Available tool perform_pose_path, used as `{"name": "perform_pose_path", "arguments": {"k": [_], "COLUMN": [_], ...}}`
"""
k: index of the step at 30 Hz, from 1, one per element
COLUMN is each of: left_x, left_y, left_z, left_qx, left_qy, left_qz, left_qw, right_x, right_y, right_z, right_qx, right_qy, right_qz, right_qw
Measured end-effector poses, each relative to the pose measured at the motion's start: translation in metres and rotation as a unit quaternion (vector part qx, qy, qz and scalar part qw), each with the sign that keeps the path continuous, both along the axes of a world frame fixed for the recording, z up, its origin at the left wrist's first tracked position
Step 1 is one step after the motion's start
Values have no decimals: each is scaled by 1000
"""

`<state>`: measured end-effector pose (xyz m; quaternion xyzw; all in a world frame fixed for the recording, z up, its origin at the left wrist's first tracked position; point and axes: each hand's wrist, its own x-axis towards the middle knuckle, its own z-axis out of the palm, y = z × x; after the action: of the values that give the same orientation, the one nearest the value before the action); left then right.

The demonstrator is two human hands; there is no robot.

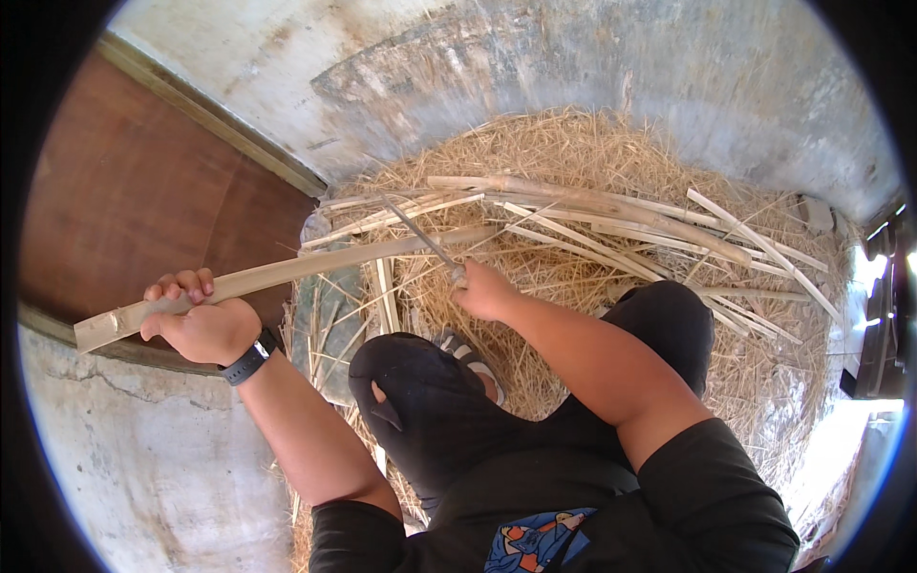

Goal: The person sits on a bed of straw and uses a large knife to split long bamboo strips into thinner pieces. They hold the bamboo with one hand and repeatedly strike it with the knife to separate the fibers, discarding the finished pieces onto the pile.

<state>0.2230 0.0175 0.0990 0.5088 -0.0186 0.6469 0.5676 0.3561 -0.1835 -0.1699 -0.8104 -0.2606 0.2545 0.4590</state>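
Note:
A long, pale split bamboo strip [315, 265] slants from the left up to the heap of straw. My left hand [196, 315] is closed round it close to its near left end, the thumb below and the fingers over the top edge. In my right hand [484, 290] is a knife, gripped by its handle. The knife's narrow grey blade [416, 231] points up and to the left and crosses the bamboo strip near its far end. Whether the blade touches the strip, I cannot tell.
Dry straw [564, 143] covers the floor, with several split bamboo pieces [611, 202] lying across it. A stained wall [669, 67] stands behind. At the left is a brown door panel [162, 181] in a wooden frame. My bent knees [411, 401] are close below my hands.

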Motion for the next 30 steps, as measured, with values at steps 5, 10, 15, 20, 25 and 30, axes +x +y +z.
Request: {"name": "perform_pose_path", "arguments": {"k": [5, 10, 15, 20, 25, 30], "left_x": [-4, -52, -20, -27, -20, -23], "left_y": [5, 34, 34, 30, 27, 35], "left_z": [-6, 23, 0, -6, -7, -10], "left_qx": [5, 59, 34, 10, 35, 41], "left_qy": [-20, -23, -18, -40, -16, -1], "left_qz": [-63, -232, -228, -262, -343, -401], "left_qw": [998, 971, 973, 964, 939, 915], "right_x": [5, -8, 14, 7, 2, 33], "right_y": [6, 9, 0, 5, 12, -13], "right_z": [7, 36, -30, 7, -15, -51], "right_qx": [3, 77, -8, 9, 132, -112], "right_qy": [-36, -104, -39, -39, -107, -43], "right_qz": [37, 90, -9, 72, 80, 49], "right_qw": [999, 987, 999, 997, 982, 992]}}
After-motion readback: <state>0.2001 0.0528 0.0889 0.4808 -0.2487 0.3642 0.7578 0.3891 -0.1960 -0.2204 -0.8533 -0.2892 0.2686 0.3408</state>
